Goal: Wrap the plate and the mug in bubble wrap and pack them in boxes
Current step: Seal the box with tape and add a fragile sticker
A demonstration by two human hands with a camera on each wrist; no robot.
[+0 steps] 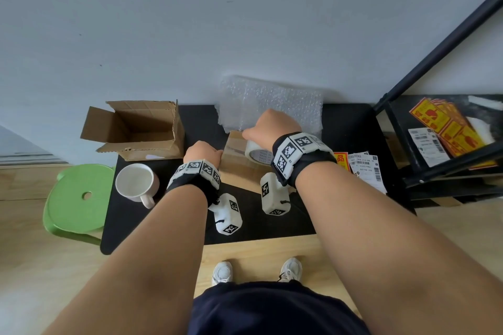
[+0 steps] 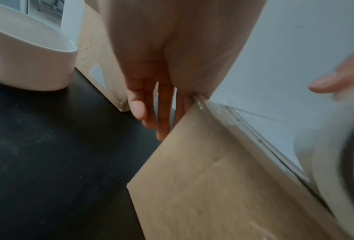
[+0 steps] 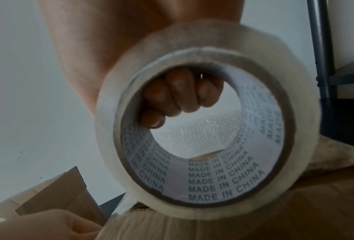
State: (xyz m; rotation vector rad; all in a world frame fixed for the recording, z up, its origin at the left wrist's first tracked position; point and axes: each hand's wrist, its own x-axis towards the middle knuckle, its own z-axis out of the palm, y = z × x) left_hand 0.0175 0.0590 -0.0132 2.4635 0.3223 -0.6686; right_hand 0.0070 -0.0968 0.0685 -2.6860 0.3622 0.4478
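A closed cardboard box [image 1: 239,171] lies mid-table on the black mat. My right hand [image 1: 272,125] grips a clear tape roll [image 1: 257,153] just above the box top, its fingers [image 3: 178,97] curled through the roll's core [image 3: 213,178]. A strip of tape [image 2: 243,128] runs along the box's top edge. At the box's left edge my left hand [image 1: 202,152] presses on the corner while its straight fingers [image 2: 139,108] hang down the side. The white mug [image 1: 136,183] stands unwrapped left of my left hand. Bubble wrap [image 1: 272,106] leans on the wall behind the box. No plate shows.
An open cardboard box [image 1: 136,130] sits at the back left, beyond the mug. A green stool [image 1: 79,198] stands left of the table. Shipping labels [image 1: 364,168] lie to the right, beside a black shelf frame [image 1: 408,73] holding more stickers.
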